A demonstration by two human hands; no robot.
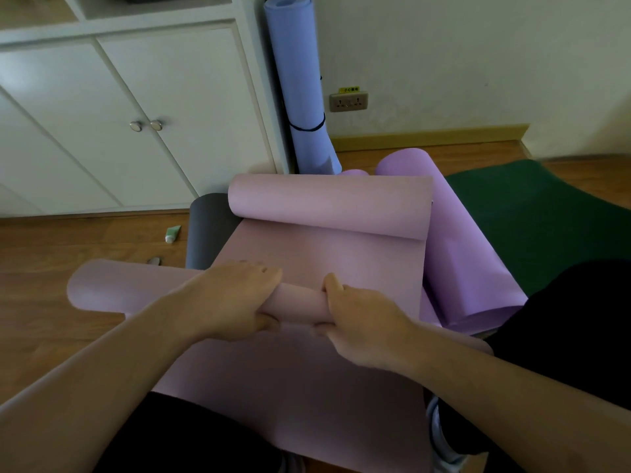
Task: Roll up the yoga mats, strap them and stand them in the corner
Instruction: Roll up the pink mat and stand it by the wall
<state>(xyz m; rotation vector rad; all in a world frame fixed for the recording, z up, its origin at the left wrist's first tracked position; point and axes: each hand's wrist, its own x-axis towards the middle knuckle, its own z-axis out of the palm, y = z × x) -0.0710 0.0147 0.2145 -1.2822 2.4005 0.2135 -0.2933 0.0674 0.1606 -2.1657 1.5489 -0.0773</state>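
Only the head camera here, so one view to go through. Both hands are on the pink mat (317,257), which lies across the wood floor (68,240) in front of the person's knees. The left hand (235,298) and the right hand (355,315) are each wrapped around the near roll, fingers over the top and thumbs tucked under, side by side near the middle. The far end of the same mat is curled up too, so it has a curl at both ends with a flat stretch between.

Looks to me like the rolling step, and early in it. One blue mat (300,83) is already rolled, banded with a black strap (307,126) and standing in the corner beside the white cabinet (136,107). A purple mat (467,240), a green mat (532,213) and a grey roll (208,230) lie on the floor, no straps that I can see.

Next move, I'd guess: push the roll forward evenly with both hands and keep it tight. The left end pokes out sideways, so the edges probably need squaring up.
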